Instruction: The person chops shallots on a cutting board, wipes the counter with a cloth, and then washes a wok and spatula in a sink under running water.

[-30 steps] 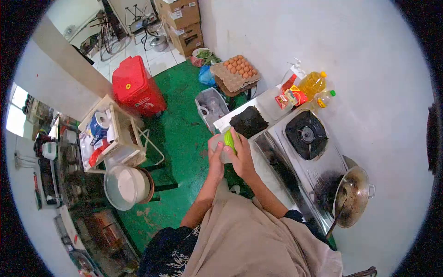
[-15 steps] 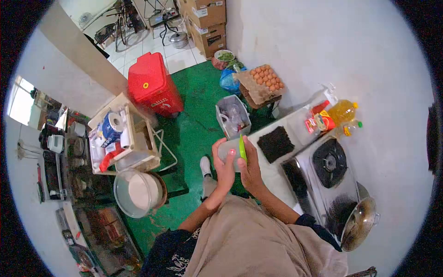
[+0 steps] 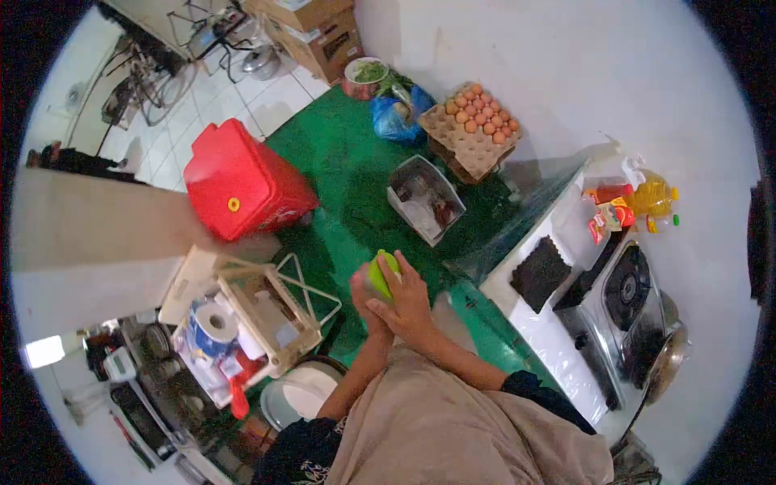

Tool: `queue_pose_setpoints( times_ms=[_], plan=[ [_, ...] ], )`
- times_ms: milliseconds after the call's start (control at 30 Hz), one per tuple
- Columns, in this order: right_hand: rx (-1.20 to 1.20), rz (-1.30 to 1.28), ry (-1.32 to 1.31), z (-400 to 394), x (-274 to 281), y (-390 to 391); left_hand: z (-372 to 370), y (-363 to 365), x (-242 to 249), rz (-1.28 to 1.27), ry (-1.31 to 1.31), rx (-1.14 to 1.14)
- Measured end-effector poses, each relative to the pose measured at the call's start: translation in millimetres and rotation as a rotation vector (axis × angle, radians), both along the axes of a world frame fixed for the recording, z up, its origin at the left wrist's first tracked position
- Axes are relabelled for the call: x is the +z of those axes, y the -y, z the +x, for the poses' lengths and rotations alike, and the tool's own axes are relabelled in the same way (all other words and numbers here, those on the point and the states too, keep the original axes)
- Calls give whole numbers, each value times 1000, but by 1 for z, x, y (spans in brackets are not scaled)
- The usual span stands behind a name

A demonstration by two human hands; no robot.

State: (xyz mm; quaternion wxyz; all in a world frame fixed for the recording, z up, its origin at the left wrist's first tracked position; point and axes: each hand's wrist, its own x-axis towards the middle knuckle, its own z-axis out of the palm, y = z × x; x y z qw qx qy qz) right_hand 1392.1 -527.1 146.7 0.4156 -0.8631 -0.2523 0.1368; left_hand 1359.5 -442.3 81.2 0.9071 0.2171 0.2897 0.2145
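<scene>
In front of my body, above the green floor, both hands are closed around a container with a bright green lid. My left hand wraps the container from the left side. My right hand presses over the green lid from the right, its fingers across the top. The container's body is mostly hidden behind my fingers and blurred.
A red bin and a wooden rack stand at left. Ahead are a grey box and an egg tray. At right are a white counter and a stove. A tub sits lower left.
The view has turned to the left, and the counter and stove now appear further right. My hands have moved left, still on the container, with my right hand now over the green lid.
</scene>
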Motion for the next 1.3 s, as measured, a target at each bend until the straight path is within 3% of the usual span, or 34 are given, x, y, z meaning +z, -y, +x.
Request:
queue_pose_setpoints(
  times_ms=[100, 200, 300, 400, 500, 600, 667, 733, 767, 800, 900, 967, 1200, 1300],
  plan=[
    [-102, 128, -115, 29, -38, -4, 27, -8, -32, 518, -324, -112],
    [-114, 231, -195, 55, -89, -1, 53, -14, -49, 636, -498, -243],
    [-152, 465, -767, 106, -148, 14, 89, -21, -52, 286, -446, -279],
    [-533, 456, -969, 150, -230, 19, 106, -37, -114, 517, -652, -326],
    [-965, 376, -592, 171, -383, 28, 100, -50, -201, 635, -757, -455],
    [-1193, 11, -429, 200, -496, 32, 110, -57, -264, 564, -884, -671],
    [-1094, -259, -392, 206, -590, 43, 79, -56, -367, 602, -728, -657],
    [-933, -556, -343, 215, -659, 50, 83, -60, -419, 555, -703, -657],
    [-848, -676, -330, 216, -685, 50, 110, -65, -408, 490, -759, -668],
    [-782, -733, -320, 217, -710, 49, 129, -68, -410, 425, -813, -678],
    [-679, -717, -330, 222, -772, 39, 131, -67, -472, 385, -783, -578],
    [-655, -652, -360, 227, -809, 26, 120, -72, -514, 399, -779, -636],
    [-753, -394, -397, 231, -891, -24, 182, -67, -490, 515, -810, -781],
    [-896, -152, -450, 229, -891, -32, 191, -67, -482, 351, -812, -741]
  ],
)
